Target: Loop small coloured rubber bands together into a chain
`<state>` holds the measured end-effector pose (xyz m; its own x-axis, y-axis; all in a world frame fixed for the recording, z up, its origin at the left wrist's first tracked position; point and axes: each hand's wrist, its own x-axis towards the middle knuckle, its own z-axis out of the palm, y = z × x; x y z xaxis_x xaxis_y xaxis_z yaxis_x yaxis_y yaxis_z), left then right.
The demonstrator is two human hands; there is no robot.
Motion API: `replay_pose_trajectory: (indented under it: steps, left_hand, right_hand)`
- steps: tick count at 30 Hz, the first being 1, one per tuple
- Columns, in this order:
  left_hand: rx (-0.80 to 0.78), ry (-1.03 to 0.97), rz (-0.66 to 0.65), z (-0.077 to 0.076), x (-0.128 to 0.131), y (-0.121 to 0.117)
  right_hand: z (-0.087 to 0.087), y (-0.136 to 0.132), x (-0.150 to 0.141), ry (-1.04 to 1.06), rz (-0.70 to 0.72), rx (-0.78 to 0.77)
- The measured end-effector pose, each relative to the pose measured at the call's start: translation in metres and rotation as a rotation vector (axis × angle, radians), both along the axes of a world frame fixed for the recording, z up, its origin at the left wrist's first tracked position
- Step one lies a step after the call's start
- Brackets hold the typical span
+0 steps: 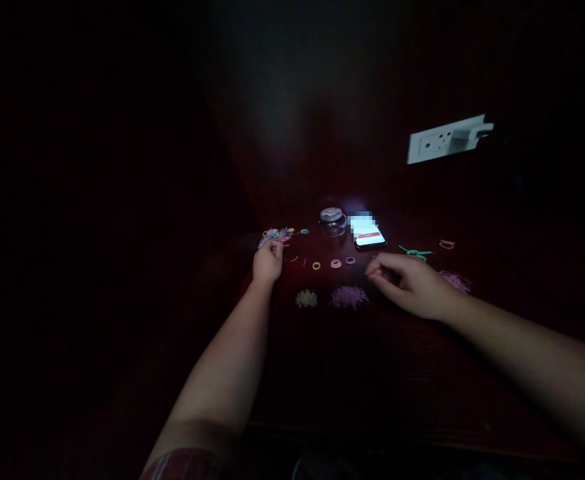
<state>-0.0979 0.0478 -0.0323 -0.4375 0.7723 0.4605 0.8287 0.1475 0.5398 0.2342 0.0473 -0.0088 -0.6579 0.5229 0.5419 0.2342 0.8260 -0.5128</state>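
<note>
My left hand (267,261) is stretched far forward with its fingers curled at the near edge of a mixed pile of small coloured rubber bands (275,235); whether it grips one is hidden. My right hand (410,283) rests on the dark table (372,373), fingers pinched together, just right of a purple heap of bands (349,297). A pale yellow heap (306,298) lies between my two hands. Loose rings, yellow (316,265) and pink (335,263), lie beyond the heaps.
A lit phone (369,237) and a small clear jar with a lid (333,221) stand at the back. Green bands (415,253), an orange band (447,244) and another pink heap (456,280) lie to the right. A wall socket with a charger (447,139) is above. The room is very dark.
</note>
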Motion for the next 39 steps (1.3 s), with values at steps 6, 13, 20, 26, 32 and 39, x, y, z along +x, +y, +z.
replay_pose_trajectory:
  steps: [6,13,20,26,32,39]
  left_hand:
    - [0.024,-0.088,-0.011,-0.004,-0.006,-0.002]
    - [0.029,-0.130,-0.042,-0.013,-0.020,-0.004]
    - [-0.031,-0.187,-0.034,-0.018,-0.033,-0.001]
    - [-0.190,-0.136,-0.081,-0.014,-0.040,-0.009]
    - [-0.235,-0.054,-0.100,-0.001,-0.029,-0.019]
    - [-0.251,-0.008,-0.175,0.002,-0.020,-0.020]
  right_hand:
    - [0.001,-0.001,0.000,0.006,0.018,-0.025]
    - [0.002,-0.001,-0.001,0.003,0.001,0.001]
    - [0.003,-0.001,-0.001,-0.006,0.012,0.014]
    - [0.001,0.002,0.000,-0.036,0.014,0.001]
    - [-0.001,0.003,0.001,-0.046,0.012,-0.001]
    - [-0.002,0.003,0.000,-0.046,0.010,-0.007]
